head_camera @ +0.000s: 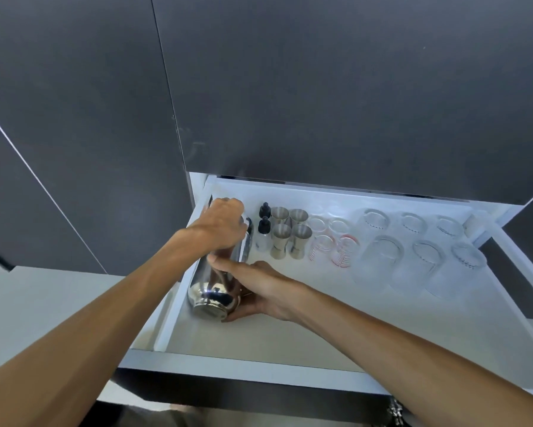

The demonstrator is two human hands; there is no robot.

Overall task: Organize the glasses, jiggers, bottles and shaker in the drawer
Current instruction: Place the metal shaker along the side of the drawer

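A shiny steel shaker (pixel 216 291) lies on its side along the left wall of the open white drawer (pixel 289 340), base toward me. My left hand (pixel 225 223) grips its far top end and my right hand (pixel 259 288) wraps its body near the base. To the right stand two small bottles with black caps (pixel 263 224), several steel jiggers (pixel 291 231), several small measuring glasses with red marks (pixel 331 241) and several clear tumblers (pixel 425 257) upside down in two rows.
Dark cabinet fronts (pixel 320 87) rise just behind the drawer. A pale countertop (pixel 43 303) lies to the left. The front half of the drawer floor is bare. A dark gap (pixel 517 285) runs beyond the drawer's right wall.
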